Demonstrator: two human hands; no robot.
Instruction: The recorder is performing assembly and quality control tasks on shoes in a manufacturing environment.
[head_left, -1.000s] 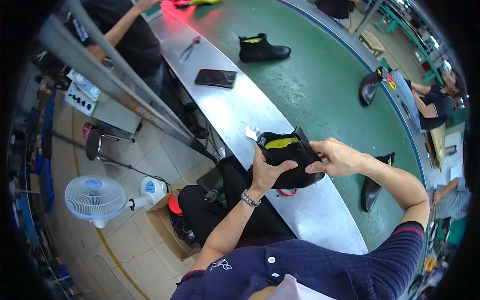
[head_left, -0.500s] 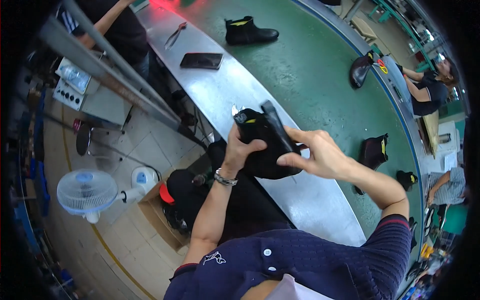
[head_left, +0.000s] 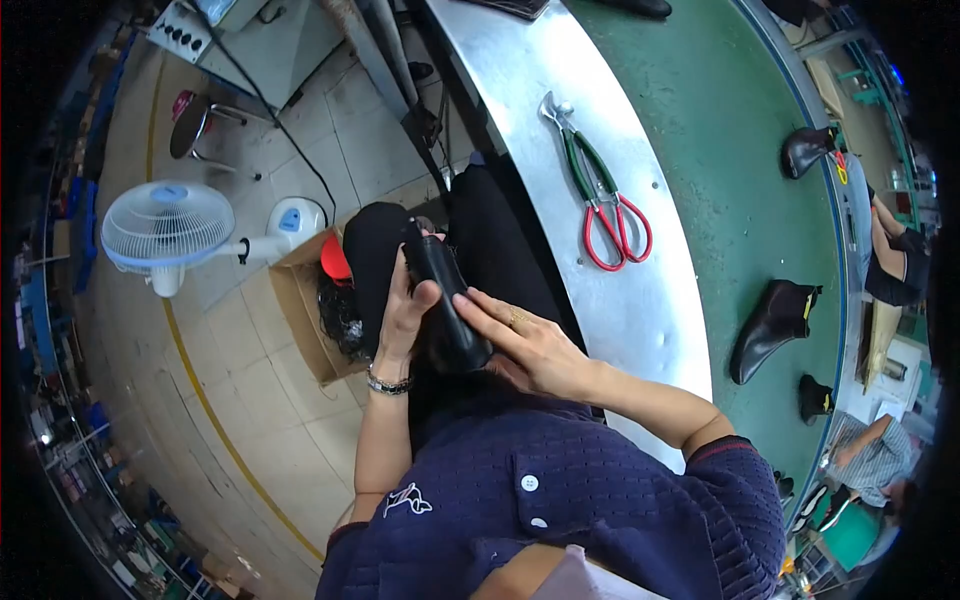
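Currently the black boot (head_left: 437, 275) is held over the person's lap (head_left: 497, 225), just off the left edge of the metal counter (head_left: 640, 330), tilted so that one end points far-left and the other near-right. The left hand (head_left: 402, 315) grips it from the left, thumb pressed on its side and fingers curled behind. The right hand (head_left: 535, 350) touches the boot from the right, with two fingers laid along its surface; the rest of that hand is partly hidden, so I cannot tell whether it clasps the boot or only rests against it.

On the counter, right of the boot and farther off, lies a hand tool (head_left: 578, 168) with green grips and red loops, its metal head toward the far side. Beyond the counter to the right, a dark boot (head_left: 770, 335) rests on the green surface (head_left: 690, 130), well apart from the hands. To the left, a cardboard box (head_left: 303, 318) sits on the tiled floor (head_left: 235, 385), near a white-and-blue fan (head_left: 168, 225); a round stool (head_left: 190, 127) stands farther away.
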